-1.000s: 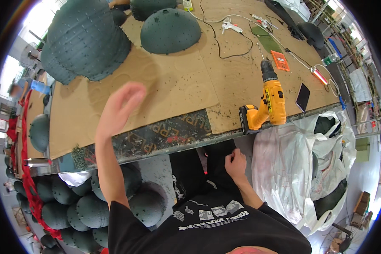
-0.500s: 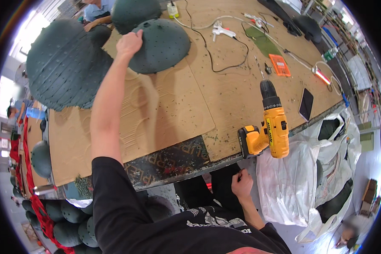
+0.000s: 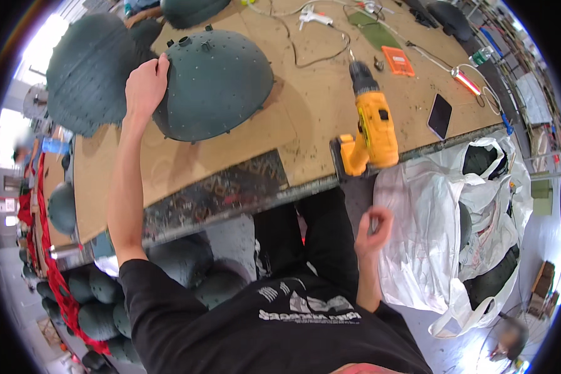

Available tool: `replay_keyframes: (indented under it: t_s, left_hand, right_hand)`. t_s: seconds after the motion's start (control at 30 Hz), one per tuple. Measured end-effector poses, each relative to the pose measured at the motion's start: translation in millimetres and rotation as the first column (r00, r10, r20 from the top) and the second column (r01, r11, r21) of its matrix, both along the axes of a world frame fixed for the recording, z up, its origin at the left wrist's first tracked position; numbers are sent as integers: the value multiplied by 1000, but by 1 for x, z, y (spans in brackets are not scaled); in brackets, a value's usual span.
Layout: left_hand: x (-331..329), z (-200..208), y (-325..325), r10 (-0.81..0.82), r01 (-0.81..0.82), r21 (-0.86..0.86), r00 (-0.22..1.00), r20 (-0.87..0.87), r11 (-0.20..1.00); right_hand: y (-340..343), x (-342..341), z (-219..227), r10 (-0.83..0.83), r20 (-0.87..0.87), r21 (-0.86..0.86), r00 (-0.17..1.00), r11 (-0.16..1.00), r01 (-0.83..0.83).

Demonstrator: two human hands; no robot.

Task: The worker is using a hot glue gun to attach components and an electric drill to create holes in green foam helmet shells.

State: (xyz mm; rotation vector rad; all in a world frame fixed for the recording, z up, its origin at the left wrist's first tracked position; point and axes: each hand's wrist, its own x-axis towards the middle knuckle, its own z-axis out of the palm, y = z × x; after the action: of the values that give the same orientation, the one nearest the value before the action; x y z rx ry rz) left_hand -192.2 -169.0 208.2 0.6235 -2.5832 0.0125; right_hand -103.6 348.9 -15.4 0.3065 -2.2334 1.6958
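A dark green dome [image 3: 221,84] with small studs and a few short knobs near its top rests on the cardboard-covered table. At its upper left side, my left hand [image 3: 146,87] has its fingers closed on it. My right hand [image 3: 374,230], slightly blurred, is raised beyond the table's front edge, beside the white sack. Its fingers are curled, with nothing visible in them. Nearest to that hand is a yellow cordless drill [image 3: 375,128], lying at the table edge with its bit pointing away.
A large ribbed green shell [image 3: 90,75] stands at the left, another dome [image 3: 193,9] at the back. A phone [image 3: 439,116], an orange case [image 3: 397,61], a glue gun [image 3: 315,17] and cables lie to the right. White sacks [image 3: 417,249] stand on the floor. A person's arm [image 3: 142,15] shows behind.
The dome has come nearer to me, with my left hand on it. My right hand has lifted from my lap and moved slightly right. The whole view has also shifted.
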Motion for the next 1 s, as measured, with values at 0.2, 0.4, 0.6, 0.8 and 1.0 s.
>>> replay_keyframes:
  t_s: [0.2,0.4,0.6,0.8,1.0]
  left_hand:
    - [88,-26,48,-39,48,157,997,-61,986]
    - [119,-43,82,-11,23,210,998,-57,977]
    - [123,-68,102,-2,12,208,999,-50,978]
    - [135,-99,102,-60,95,176,979,-195,980]
    - [128,-105,104,-51,116,197,951,-306,974]
  right_hand:
    - [-33,-81,64,246,-145,-106,958,959,-262]
    - [-62,-135,59,440,-30,-225,898,872,-435]
    - [-72,-147,82,489,-65,-372,870,797,-476]
    - [-7,-151,91,474,-194,165,859,879,-448]
    - [113,-235,47,-137,-140,164,981,973,160]
